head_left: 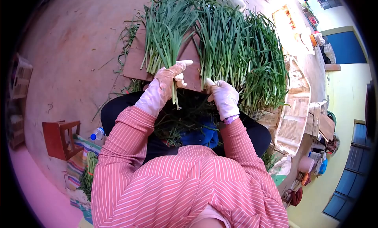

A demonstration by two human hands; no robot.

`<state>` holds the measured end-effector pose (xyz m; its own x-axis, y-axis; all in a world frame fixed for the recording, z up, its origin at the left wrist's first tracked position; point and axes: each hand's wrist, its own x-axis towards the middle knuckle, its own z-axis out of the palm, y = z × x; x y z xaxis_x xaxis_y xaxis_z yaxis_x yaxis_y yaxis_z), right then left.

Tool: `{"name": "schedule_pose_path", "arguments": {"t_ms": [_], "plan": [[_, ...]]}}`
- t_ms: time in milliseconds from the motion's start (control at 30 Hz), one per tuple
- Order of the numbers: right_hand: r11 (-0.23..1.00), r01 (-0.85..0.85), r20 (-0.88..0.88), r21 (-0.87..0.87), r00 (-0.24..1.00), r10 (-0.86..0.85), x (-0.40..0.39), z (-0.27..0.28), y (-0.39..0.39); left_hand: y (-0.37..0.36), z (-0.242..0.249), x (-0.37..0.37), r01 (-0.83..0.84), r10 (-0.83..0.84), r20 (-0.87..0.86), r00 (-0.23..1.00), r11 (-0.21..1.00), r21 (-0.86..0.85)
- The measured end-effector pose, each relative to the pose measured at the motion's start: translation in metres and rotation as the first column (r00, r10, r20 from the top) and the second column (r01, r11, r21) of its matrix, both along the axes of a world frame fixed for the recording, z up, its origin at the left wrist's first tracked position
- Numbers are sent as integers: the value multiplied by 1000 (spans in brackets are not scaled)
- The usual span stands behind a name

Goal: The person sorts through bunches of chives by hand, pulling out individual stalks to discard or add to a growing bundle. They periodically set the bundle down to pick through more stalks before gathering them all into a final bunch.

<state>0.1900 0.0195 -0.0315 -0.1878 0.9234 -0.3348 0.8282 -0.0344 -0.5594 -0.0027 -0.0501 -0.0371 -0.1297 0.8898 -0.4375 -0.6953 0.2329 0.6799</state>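
From the lap, with twelve straight ahead, the floor [75,50] spreads widest toward ten. The yellow wall [354,84] stands far off at three, its blue door [345,47] at two. The heap of greens [240,47] lies from twelve to two, leaves pointing away, hiding most of the board [136,56] beneath. A pale mat [295,110] lies at three, just beyond the greens. The stool [55,139] is at nine, well clear of both hands; a striped cloth [73,173] lies near it at eight, with a tied bundle [89,169] on top. Scraps [171,127] litter the lap below the hands. The bunch [168,50] rises toward twelve, leaves over the board, stem ends hanging above the scraps. The left hand [167,78], gloved, is clamped around its stems. The right hand [224,97], also gloved, is curled just beside the greens' near ends at one; whether it grips anything I cannot tell. Smallest, a bottle [99,132] lies at nine, between stool and left sleeve.
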Motion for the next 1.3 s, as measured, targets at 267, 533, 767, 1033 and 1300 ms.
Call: {"name": "schedule_pose_path", "arguments": {"t_ms": [267, 533, 767, 1033, 1300], "plan": [[988, -151, 193, -13, 970, 150, -12, 8, -2, 3, -3, 6, 42, -41, 8, 999, 999, -28], [939, 15, -229, -344, 968, -99, -7, 45, -13, -1, 2, 7, 99, -99, -5, 995, 995, -23], [984, -179, 213, -1, 961, 175, -11, 6, -8, 1, -5, 10, 123, -124, -1, 992, 990, -72], [971, -157, -149, -179, 980, 131, -14, 51, -64, -3, -6, 13, 223, -227, -2, 974, 960, -170], [881, -127, -237, -457, 971, 17, -14, 48, -62, -7, -13, 18, 305, -309, -86, 947, 950, -62]]}}
